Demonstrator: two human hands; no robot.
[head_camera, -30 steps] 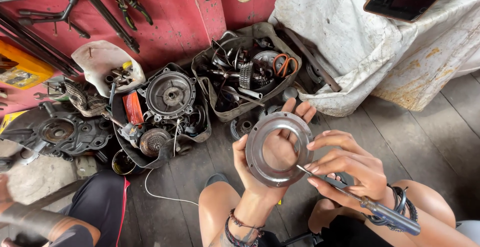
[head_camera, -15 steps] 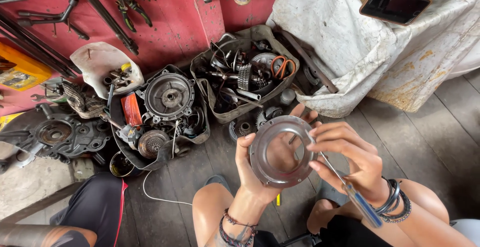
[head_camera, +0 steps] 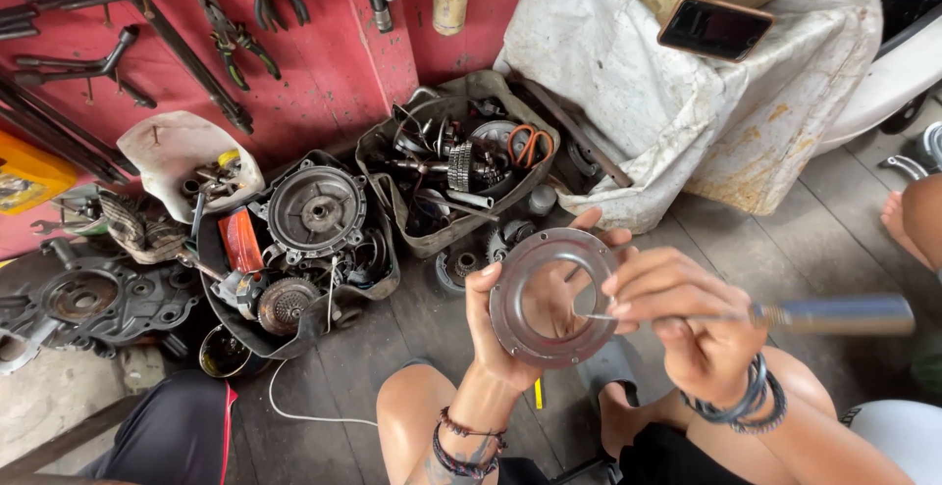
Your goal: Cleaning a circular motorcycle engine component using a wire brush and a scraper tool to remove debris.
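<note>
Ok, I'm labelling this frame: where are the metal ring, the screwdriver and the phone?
metal ring (head_camera: 510, 333): head view, left rim.
screwdriver (head_camera: 834, 315): head view, handle.
phone (head_camera: 714, 28): head view, dark screen.

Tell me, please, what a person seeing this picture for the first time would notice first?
First comes the metal ring at the centre, held up by the left hand, while the right hand points a screwdriver at it. Behind, on the floor, lie trays of engine parts and a round engine cover. Tools hang on the red wall at the top left.
</note>
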